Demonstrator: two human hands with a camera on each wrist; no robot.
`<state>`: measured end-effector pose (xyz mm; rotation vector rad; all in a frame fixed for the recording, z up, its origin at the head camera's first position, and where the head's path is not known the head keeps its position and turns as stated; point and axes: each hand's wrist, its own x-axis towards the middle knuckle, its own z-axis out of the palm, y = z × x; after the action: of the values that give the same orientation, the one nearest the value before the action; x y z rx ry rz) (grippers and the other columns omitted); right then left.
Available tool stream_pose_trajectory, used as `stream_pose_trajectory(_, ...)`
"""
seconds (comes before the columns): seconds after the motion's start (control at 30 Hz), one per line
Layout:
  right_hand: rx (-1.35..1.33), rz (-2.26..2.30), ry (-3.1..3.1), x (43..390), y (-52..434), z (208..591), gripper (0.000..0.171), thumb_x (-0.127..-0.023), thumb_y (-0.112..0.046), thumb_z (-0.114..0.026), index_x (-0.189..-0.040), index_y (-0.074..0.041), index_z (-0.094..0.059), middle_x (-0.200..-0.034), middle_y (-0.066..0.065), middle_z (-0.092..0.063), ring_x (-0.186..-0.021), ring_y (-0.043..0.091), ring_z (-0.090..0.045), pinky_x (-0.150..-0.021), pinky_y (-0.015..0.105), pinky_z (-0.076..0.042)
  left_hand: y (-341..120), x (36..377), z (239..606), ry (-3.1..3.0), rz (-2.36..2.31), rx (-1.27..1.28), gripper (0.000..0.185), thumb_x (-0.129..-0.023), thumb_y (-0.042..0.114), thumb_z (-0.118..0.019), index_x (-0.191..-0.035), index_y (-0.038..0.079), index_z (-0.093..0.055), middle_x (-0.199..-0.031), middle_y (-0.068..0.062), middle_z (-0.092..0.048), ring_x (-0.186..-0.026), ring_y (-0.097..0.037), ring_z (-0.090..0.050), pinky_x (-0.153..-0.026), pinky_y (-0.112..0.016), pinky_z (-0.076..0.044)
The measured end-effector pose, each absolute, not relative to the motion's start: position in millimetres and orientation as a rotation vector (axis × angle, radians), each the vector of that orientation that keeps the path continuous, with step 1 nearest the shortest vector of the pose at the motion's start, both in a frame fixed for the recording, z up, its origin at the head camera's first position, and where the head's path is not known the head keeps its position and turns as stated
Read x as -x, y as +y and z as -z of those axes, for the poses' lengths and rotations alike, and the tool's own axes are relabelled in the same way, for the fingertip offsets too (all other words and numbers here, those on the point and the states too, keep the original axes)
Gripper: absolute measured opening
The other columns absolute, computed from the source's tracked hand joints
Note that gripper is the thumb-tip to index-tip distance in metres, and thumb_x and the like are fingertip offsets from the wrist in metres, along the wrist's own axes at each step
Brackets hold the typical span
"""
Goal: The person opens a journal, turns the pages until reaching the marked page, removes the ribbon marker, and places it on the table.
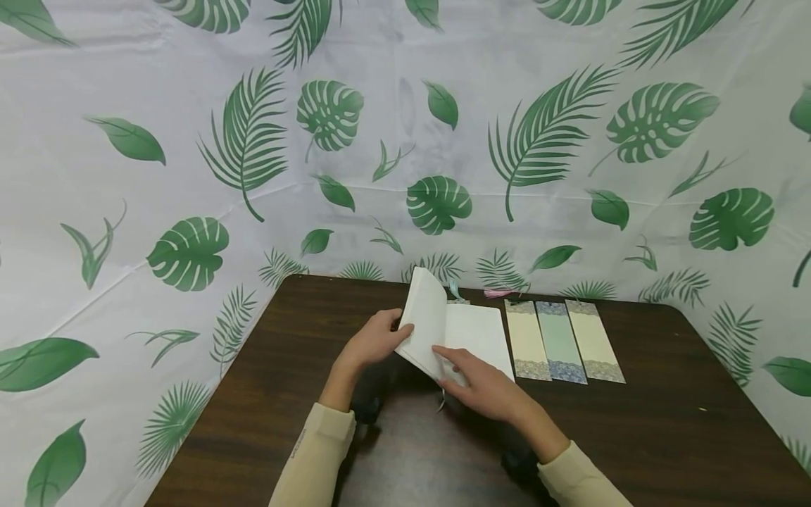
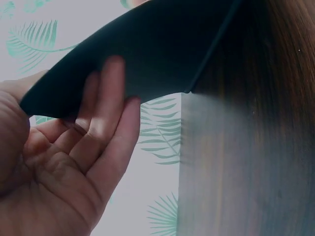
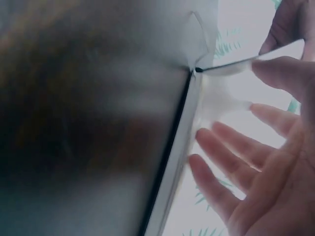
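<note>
Head view: notebook (image 1: 453, 336) lies open near the far middle of the dark wood-grain table (image 1: 665, 422), blank white pages, left stack of pages lifted and tilted up. Left hand (image 1: 374, 341) holds that lifted stack from outside, thumb on the page edge; its fingers are hidden behind the pages. Right hand (image 1: 484, 384) lies flat on the lower right page, fingers straight, hiding the near corner. A thin ribbon end hangs below the book, hard to make out. Three long paper bookmarks (image 1: 560, 341) lie side by side just right of the notebook, pale yellow, green, yellow, with patterned ends. Small pink and blue tassels behind the book are too small to read. Glossy leaf-print sheet (image 1: 190, 176) covers the walls.

Left wrist view: blurry. Left hand (image 2: 74, 162) cups the dark smooth cover (image 2: 147, 49) from beneath, fingers curled against it. Cover cut off at the top; table (image 2: 256, 147) smeared.

Right wrist view: very blurry. Right hand (image 3: 256, 162) has fingers spread and straight beside the page edges and dark spine (image 3: 172, 147); contact not clear here. Left fingertips (image 3: 285, 29) cut off at the top right.
</note>
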<state>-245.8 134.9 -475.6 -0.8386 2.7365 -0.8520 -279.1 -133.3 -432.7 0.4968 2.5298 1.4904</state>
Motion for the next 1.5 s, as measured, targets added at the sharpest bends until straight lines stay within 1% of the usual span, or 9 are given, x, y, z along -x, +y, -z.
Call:
stream_pose_trajectory(0.13, 0.825, 0.757, 2.731, 250, 142, 475, 0.067, -0.105, -0.036, -0.070, -0.164, -0.016, -0.045, -0.154, 0.012, -0.060, -0.138, 0.033, -0.060, -0.111, 0.058, -0.051, -133, 278, 430, 2.521, -1.483, -0.477, 0.037, -0.112, 0.021, -0.055, -0.137, -0.004, -0.064, -0.110, -0.016, -0.076, -0.084, -0.015, -0.068, -0.075, -0.030, -0.055)
stream_pose_trajectory(0.27, 0.806, 0.638, 2.718, 254, 150, 473, 0.065, -0.101, -0.035, -0.075, -0.157, -0.009, -0.053, -0.160, 0.016, -0.055, -0.147, 0.040, -0.052, -0.118, 0.062, -0.044, -133, 278, 428, 2.519, -1.478, -0.485, 0.037, -0.112, 0.020, -0.056, -0.138, -0.005, -0.064, -0.109, -0.017, -0.076, -0.084, -0.015, -0.068, -0.075, -0.030, -0.055)
stream_pose_trajectory(0.37, 0.794, 0.583, 2.706, 255, 156, 471, 0.067, -0.097, -0.034, -0.080, -0.153, -0.007, -0.058, -0.164, 0.020, -0.050, -0.151, 0.044, -0.048, -0.120, 0.064, -0.041, -133, 278, 428, 2.517, -1.475, -0.487, 0.036, -0.112, 0.019, -0.056, -0.137, -0.004, -0.064, -0.108, -0.016, -0.077, -0.083, -0.015, -0.068, -0.074, -0.030, -0.055)
stream_pose_trajectory(0.5, 0.785, 0.532, 2.717, 257, 163, 470, 0.073, -0.092, -0.034, -0.085, -0.154, -0.007, -0.057, -0.166, 0.020, -0.048, -0.151, 0.045, -0.046, -0.120, 0.064, -0.041, -133, 278, 428, 2.510, -1.472, -0.466, 0.036, -0.112, 0.020, -0.056, -0.138, -0.003, -0.064, -0.107, -0.015, -0.077, -0.084, -0.015, -0.068, -0.076, -0.030, -0.055)
stream_pose_trajectory(0.6, 0.784, 0.491, 2.731, 258, 166, 470, 0.073, -0.093, -0.032, -0.085, -0.155, -0.006, -0.057, -0.166, 0.019, -0.048, -0.150, 0.045, -0.047, -0.119, 0.064, -0.042, -132, 278, 428, 2.512, -1.468, -0.459, 0.036, -0.112, 0.021, -0.056, -0.138, -0.003, -0.064, -0.108, -0.014, -0.076, -0.085, -0.015, -0.069, -0.078, -0.030, -0.055)
stream_pose_trajectory(0.8, 0.794, 0.452, 2.743, 263, 171, 469, 0.062, -0.099, -0.029, -0.079, -0.154, -0.008, -0.060, -0.165, 0.016, -0.051, -0.149, 0.044, -0.049, -0.119, 0.063, -0.042, -131, 278, 427, 2.529, -1.446, -0.461, 0.034, -0.112, 0.022, -0.056, -0.135, -0.001, -0.065, -0.105, -0.012, -0.076, -0.084, -0.014, -0.066, -0.078, -0.030, -0.054)
stream_pose_trajectory(1.13, 0.820, 0.471, 2.750, 266, 173, 470, 0.059, -0.099, -0.032, -0.078, -0.150, -0.005, -0.062, -0.161, 0.017, -0.054, -0.147, 0.044, -0.051, -0.119, 0.061, -0.043, -133, 280, 428, 2.538, -1.425, -0.478, 0.033, -0.113, 0.025, -0.055, -0.130, -0.001, -0.066, -0.101, -0.010, -0.073, -0.083, -0.015, -0.063, -0.077, -0.032, -0.052)
stream_pose_trajectory(1.4, 0.836, 0.495, 2.718, 267, 174, 471, 0.058, -0.102, -0.031, -0.074, -0.151, -0.004, -0.061, -0.163, 0.018, -0.053, -0.149, 0.044, -0.049, -0.120, 0.062, -0.042, -135, 279, 431, 2.538, -1.413, -0.456, 0.039, -0.113, 0.027, -0.054, -0.137, -0.002, -0.064, -0.105, -0.010, -0.075, -0.090, -0.016, -0.066, -0.087, -0.037, -0.055)
stream_pose_trajectory(1.5, 0.845, 0.499, 2.725, 267, 174, 471, 0.053, -0.103, -0.029, -0.073, -0.149, -0.003, -0.063, -0.161, 0.019, -0.054, -0.148, 0.044, -0.051, -0.120, 0.062, -0.042, -135, 279, 431, 2.534, -1.414, -0.457, 0.039, -0.113, 0.027, -0.054, -0.138, -0.002, -0.064, -0.107, -0.011, -0.075, -0.091, -0.016, -0.066, -0.088, -0.038, -0.056)
